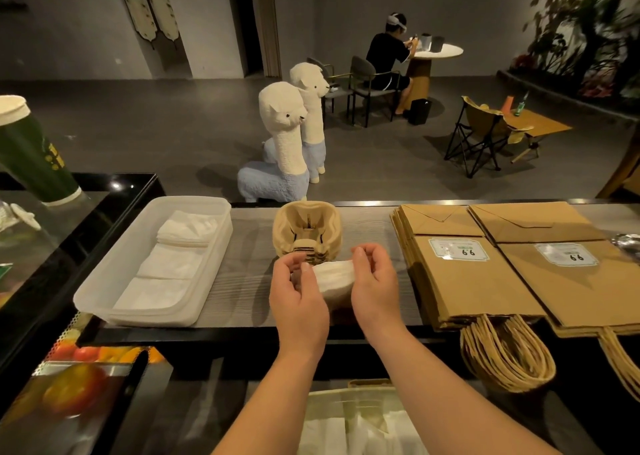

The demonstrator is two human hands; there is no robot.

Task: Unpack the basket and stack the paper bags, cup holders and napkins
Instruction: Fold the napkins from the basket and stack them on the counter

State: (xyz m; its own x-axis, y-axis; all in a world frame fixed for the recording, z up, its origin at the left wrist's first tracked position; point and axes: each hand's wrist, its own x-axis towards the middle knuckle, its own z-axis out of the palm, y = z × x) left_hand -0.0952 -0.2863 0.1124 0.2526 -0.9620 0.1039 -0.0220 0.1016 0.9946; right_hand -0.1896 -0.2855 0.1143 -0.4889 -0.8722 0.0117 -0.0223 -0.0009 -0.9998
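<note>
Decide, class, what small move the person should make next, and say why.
Probably carry the napkin bundle left into the white tray: both the left hand and right hand grip it, and napkin piles already lie there.

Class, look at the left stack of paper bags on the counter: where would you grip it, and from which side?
Probably the bunched cord handles, from the near side: they hang past the edge of the counter, free to curl fingers round, while the paper bags lie flat.
</note>
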